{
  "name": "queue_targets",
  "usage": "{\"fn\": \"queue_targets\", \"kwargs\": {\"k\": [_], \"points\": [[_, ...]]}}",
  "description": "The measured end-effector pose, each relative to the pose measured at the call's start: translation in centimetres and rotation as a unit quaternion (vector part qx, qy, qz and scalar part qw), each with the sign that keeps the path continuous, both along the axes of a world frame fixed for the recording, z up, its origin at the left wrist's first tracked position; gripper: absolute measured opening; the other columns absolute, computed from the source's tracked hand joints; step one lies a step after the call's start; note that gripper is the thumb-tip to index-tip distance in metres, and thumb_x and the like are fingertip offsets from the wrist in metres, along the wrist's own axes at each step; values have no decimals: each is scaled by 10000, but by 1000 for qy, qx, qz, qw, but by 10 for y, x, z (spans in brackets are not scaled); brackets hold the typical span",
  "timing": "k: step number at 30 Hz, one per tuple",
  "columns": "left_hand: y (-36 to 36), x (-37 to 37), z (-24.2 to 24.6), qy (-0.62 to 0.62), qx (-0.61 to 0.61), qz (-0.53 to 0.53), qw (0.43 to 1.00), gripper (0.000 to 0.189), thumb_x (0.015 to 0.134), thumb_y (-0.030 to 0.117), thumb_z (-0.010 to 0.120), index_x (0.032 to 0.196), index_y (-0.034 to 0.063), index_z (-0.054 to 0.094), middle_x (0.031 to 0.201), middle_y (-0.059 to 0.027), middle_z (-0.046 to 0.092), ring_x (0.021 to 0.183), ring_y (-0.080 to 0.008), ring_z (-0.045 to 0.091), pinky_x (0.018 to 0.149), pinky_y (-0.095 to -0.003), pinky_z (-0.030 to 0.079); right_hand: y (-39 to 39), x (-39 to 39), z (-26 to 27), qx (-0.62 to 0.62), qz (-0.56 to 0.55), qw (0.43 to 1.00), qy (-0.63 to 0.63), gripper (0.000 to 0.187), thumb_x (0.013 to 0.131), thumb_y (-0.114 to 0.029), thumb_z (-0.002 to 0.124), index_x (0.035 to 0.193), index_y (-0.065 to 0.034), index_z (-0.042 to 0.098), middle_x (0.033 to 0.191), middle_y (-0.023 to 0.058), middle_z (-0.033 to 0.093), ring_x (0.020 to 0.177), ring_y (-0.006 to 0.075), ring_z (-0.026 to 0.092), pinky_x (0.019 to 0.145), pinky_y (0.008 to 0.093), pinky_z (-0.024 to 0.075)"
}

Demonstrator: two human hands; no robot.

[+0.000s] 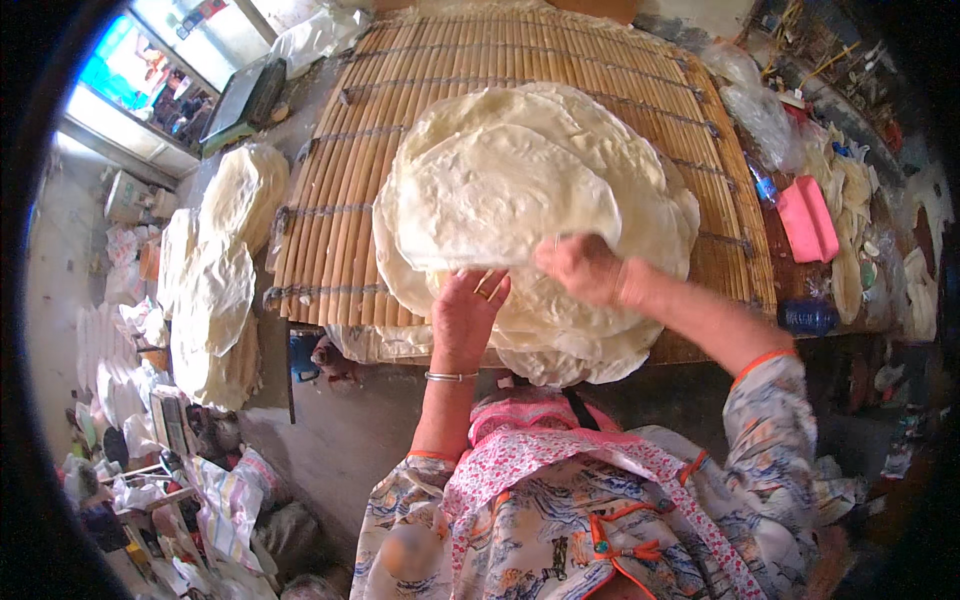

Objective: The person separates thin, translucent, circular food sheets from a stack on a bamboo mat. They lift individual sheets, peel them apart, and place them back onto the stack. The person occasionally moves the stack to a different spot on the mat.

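Note:
A tall, uneven stack of thin pale flatbread sheets [652, 217] lies before me on a slatted bamboo mat [337, 202]. Across its top is a smaller round flatbread sheet [502, 191], its near edge slightly raised. My right hand [581, 266], blurred and closed like a fist, grips that sheet at its near right edge. At the near left edge, my left hand [469, 307] holds the same sheet, palm turned upward; its fingertips are partly hidden by the sheet. A few sheets droop over the mat's near edge, between my forearms.
More flatbread stacks [229, 292] stand on a side surface at left. To the right are a pink container [806, 217], a plastic bottle [765, 187], a blue jar [808, 316] and clear plastic bags [757, 124]. Bags and clutter [217, 495] fill the floor at lower left.

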State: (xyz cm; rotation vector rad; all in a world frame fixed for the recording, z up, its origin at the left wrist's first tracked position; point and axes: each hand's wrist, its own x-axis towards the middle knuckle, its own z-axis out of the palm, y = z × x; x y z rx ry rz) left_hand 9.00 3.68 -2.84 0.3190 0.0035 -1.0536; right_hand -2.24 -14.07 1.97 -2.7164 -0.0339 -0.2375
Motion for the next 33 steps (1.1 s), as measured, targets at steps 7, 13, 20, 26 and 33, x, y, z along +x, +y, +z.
{"fn": "queue_targets", "kwargs": {"k": [7, 13, 20, 26, 33], "points": [[20, 5, -15, -29, 74, -11, 997, 515, 740, 83, 536, 1212, 61, 330, 1184, -132, 423, 1090, -299, 417, 904, -471, 346, 36, -7, -30, 123, -9, 992, 18, 461, 666, -218, 657, 1062, -32, 512, 1135, 169, 467, 1074, 307, 438, 881, 355, 381], [21, 12, -10, -29, 65, -30, 997, 471, 764, 98, 568, 1185, 69, 358, 1168, -109, 439, 1087, -266, 425, 885, -451, 372, 39, 23, -23, 116, -11, 993, -2, 504, 696, -336, 632, 1041, 9, 503, 1097, 192, 478, 1047, 322, 453, 869, 382, 378], [17, 10, -16, -8, 92, -7, 996, 366, 773, 84, 541, 1115, 81, 410, 1079, -91, 484, 984, -245, 483, 829, -435, 404, 15, 28, -12, -4, 45, 998, -32, 192, 709, -116, 562, 866, -8, 534, 918, 139, 554, 907, 302, 533, 762, 387, 419], [10, 5, -7, -44, 126, 26, 991, 369, 751, 53, 451, 1118, 46, 412, 1092, -113, 490, 1007, -273, 485, 838, -466, 405, -72, 62, 48, 77, -161, 974, -140, 145, 798, -165, 473, 758, -31, 437, 625, 142, 513, 587, 277, 546, 537, 385, 437], [15, 4, -10, -143, 325, 124, 926, 374, 705, 6, 477, 1076, -8, 432, 1007, -105, 515, 855, -234, 545, 789, -351, 438, -81, 71, 90, -104, -4, 960, -261, 38, 794, -67, 435, 766, -44, 446, 528, 132, 479, 452, 247, 520, 396, 346, 425]]}}
